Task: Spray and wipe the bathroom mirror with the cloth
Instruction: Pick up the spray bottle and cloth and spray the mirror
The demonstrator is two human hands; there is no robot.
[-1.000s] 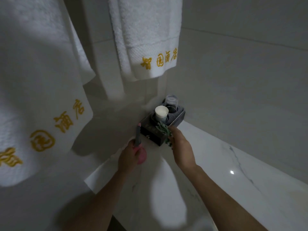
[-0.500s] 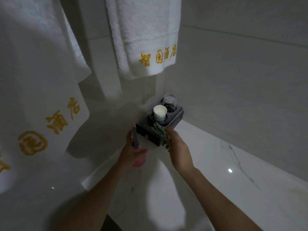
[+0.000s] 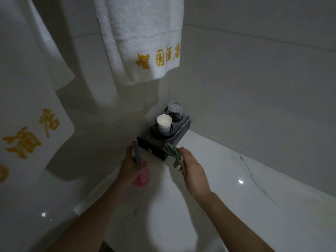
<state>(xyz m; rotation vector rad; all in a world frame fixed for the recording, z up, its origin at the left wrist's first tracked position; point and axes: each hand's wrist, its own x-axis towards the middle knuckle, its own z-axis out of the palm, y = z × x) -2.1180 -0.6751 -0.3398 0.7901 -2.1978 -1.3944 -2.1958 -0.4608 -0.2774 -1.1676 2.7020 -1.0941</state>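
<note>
Left hand (image 3: 131, 165) wrapped around the pink spray bottle (image 3: 141, 177), grey nozzle pointing up toward 12 o'clock; bottle base on or just above the white marble surface (image 3: 236, 206), can't tell which. Right hand (image 3: 190, 168) closed on a green-and-white cloth (image 3: 172, 154), pinched in the fingers, cloth touching the front right corner of the dark box (image 3: 160, 142). Box sits in the corner at 12 o'clock from the hands, small knob on its front face. On top of it two cup wells: a white paper cup (image 3: 164, 122) in the nearer one, a clear glass (image 3: 174, 110), upside down, in the one behind at 1 o'clock. White towel (image 3: 143, 39) with yellow embroidered characters hangs above the box at 12 o'clock. Second towel of the same kind (image 3: 27, 106) at 9 o'clock, close to camera, partly cropped. Grey tiled wall (image 3: 254, 88) runs along 2 to 3 o'clock. Glossy panel at lower left, 8 o'clock, reflects light spots; whether it's the mirror, can't tell. Both forearms enter from the bottom edge. Dim lighting.
</note>
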